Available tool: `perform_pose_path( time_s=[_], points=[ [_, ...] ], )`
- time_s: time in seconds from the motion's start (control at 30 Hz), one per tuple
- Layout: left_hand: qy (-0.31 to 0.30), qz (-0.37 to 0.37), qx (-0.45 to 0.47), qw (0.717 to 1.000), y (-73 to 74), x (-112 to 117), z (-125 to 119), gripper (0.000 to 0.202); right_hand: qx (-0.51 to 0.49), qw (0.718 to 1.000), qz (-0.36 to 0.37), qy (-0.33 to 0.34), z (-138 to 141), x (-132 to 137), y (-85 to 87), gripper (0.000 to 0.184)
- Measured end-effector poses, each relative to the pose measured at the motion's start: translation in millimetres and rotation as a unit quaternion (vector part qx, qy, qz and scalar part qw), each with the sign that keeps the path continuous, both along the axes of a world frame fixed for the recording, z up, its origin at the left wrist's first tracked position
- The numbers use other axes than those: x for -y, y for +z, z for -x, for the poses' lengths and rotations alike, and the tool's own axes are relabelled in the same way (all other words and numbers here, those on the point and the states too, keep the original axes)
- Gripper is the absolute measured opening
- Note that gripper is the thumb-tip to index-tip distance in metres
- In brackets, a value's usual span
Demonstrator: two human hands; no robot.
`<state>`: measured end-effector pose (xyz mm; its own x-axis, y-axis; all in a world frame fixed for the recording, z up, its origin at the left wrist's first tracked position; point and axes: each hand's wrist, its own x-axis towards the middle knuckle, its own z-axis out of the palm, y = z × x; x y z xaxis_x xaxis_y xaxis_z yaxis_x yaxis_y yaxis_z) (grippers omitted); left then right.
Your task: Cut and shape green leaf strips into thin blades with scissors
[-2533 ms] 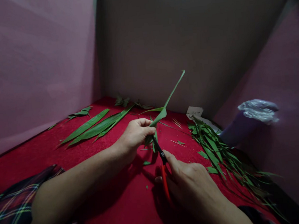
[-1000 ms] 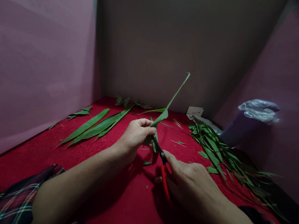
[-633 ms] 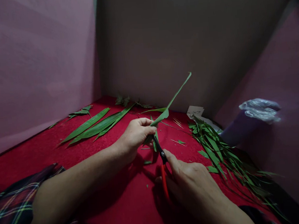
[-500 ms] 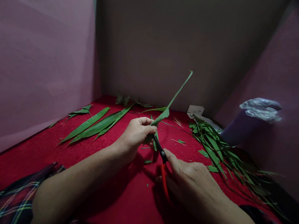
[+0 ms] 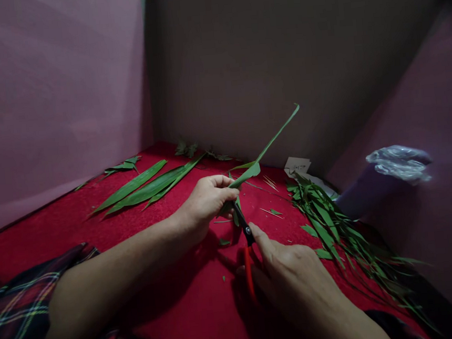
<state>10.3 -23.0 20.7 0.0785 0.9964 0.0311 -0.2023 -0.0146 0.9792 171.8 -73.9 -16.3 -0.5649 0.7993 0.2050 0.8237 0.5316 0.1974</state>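
My left hand [image 5: 210, 201] pinches a long green leaf [image 5: 248, 174] between thumb and fingers. The leaf's narrow end rises to the upper right and curls at its tip. In my right hand [image 5: 288, 267] are scissors [image 5: 248, 257] with red handles and black blades. Those blades point up at the leaf, just under my left thumb, and their tips are hidden behind my left fingers, so whether they are open or shut on the leaf cannot be made out. A small leaf scrap [image 5: 224, 242] lies on the red cloth below my hands.
Several long leaves [image 5: 149, 191] lie on the red cloth [image 5: 175, 311] at the left. A heap of leafy stems [image 5: 329, 218] spreads along the right edge. Thin sticks [image 5: 271, 213] and a white card [image 5: 297, 165] lie farther back. A clear plastic-wrapped roll [image 5: 399, 164] stands right.
The leaf's tip has swung slightly to the right. Both hands keep nearly the same place and hold, and the whole view has shifted a little.
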Motion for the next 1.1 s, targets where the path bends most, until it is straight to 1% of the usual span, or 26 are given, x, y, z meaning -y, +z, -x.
perform_pose_path(
  time_s=[0.13,0.3,0.57,0.67,0.77,0.87,1.1],
  points=[
    [0.004,0.001,-0.004,1.000,-0.1,-0.9,-0.2,0.011,-0.015,1.000,0.009,-0.005,0.3,0.1,1.1,0.048],
    [0.006,0.005,-0.013,1.000,-0.2,-1.0,-0.5,0.010,-0.012,1.000,0.008,-0.003,1.1,0.2,1.5,0.049],
    [0.003,0.002,-0.016,1.000,-2.1,-2.0,0.3,0.010,-0.029,1.000,0.011,-0.003,0.7,1.0,1.7,0.045],
    [0.005,0.002,-0.017,1.000,-2.7,-2.5,1.1,0.010,-0.019,1.000,0.013,0.002,0.9,0.8,2.2,0.044],
    [0.007,0.002,-0.013,1.000,-3.7,-2.8,0.9,0.009,-0.011,1.000,0.010,-0.002,1.7,0.9,2.4,0.045],
    [0.007,0.003,-0.010,1.000,-4.2,-3.2,0.2,0.010,-0.025,1.000,0.006,-0.009,2.0,1.5,2.6,0.047],
    [0.007,0.001,-0.012,1.000,-3.1,-3.0,0.5,0.009,-0.023,1.000,0.012,-0.004,1.2,0.7,2.5,0.050]
  ],
)
